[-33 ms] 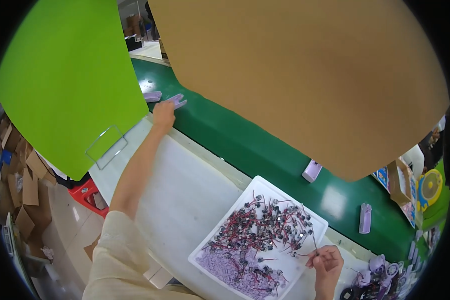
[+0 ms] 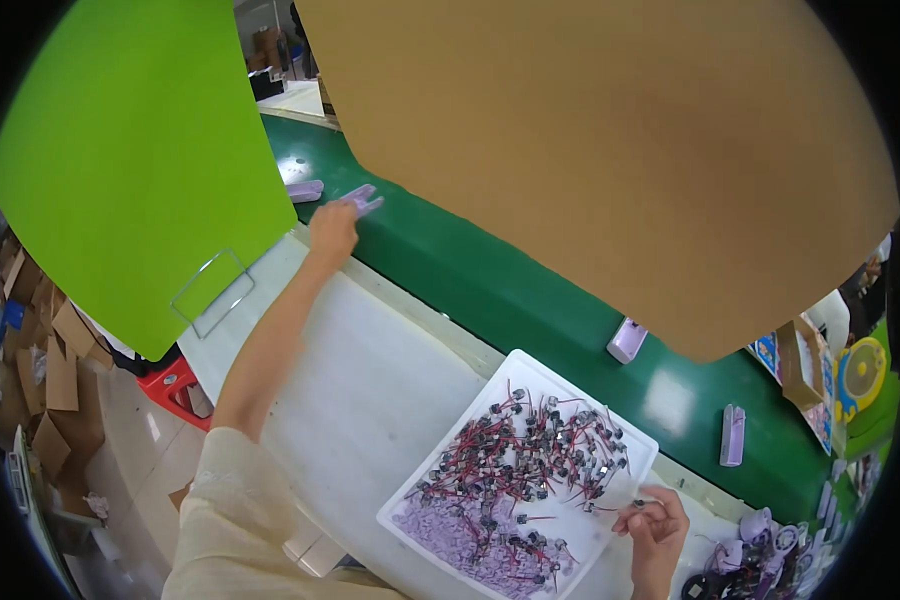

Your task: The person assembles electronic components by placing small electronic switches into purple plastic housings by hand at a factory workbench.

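At the far left of the green belt, my left hand is closed on a light purple plastic shell with a forked end. A second purple shell lies just left of it. My right hand is beside the right edge of a white foam tray, its fingers pinched on a small dark part. Many small metal-and-black parts with red wires fill the tray's far portion. Small purple pieces are heaped in its near left portion.
A green belt runs beyond the white worktop, carrying more purple shells. Brown and green panels overhang it. Purple and black assemblies are piled at near right. A red stool stands left, by cardboard boxes.
My left hand and its purple shell have shifted slightly right. The thin dark strand rising from my right fingertips no longer shows; those fingers have moved a little.
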`<state>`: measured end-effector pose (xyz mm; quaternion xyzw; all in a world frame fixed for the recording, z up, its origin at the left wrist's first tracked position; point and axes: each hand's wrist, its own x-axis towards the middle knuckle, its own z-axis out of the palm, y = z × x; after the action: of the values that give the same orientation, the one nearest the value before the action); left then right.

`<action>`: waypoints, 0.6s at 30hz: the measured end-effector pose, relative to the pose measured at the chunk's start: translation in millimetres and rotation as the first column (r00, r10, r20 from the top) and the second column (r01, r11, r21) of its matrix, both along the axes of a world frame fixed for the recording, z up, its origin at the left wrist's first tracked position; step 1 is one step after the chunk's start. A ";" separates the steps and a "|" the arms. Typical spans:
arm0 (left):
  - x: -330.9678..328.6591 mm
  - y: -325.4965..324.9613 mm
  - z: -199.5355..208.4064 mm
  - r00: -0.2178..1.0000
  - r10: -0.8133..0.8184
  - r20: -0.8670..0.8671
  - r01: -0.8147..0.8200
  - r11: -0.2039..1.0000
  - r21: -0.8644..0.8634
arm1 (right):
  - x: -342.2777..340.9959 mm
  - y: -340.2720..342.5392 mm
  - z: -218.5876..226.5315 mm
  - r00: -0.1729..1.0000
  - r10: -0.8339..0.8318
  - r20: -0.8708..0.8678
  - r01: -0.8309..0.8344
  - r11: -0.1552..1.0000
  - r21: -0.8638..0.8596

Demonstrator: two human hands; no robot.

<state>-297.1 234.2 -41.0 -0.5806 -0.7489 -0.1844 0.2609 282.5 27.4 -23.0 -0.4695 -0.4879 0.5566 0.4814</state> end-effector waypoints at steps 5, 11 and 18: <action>142.1 -110.5 39.8 0.925 -0.371 0.079 0.373 0.928 -0.009 | 5.7 -5.6 0.5 0.990 0.130 -0.045 -0.133 0.990 -0.051; 194.7 -204.5 41.3 0.864 -0.477 0.159 0.499 0.855 -0.144 | 2.3 5.6 15.0 0.950 0.119 0.287 -0.126 0.992 0.006; 204.7 -243.9 39.5 0.884 -0.341 0.321 0.426 0.870 -0.250 | -44.6 -4.3 10.7 0.674 -0.110 0.730 -0.206 0.922 0.328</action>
<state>-92.4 -9.7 -1.5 -0.7223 -0.6652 -0.1882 0.0200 237.9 23.1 -12.3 -0.5363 -0.7516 0.2257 0.3107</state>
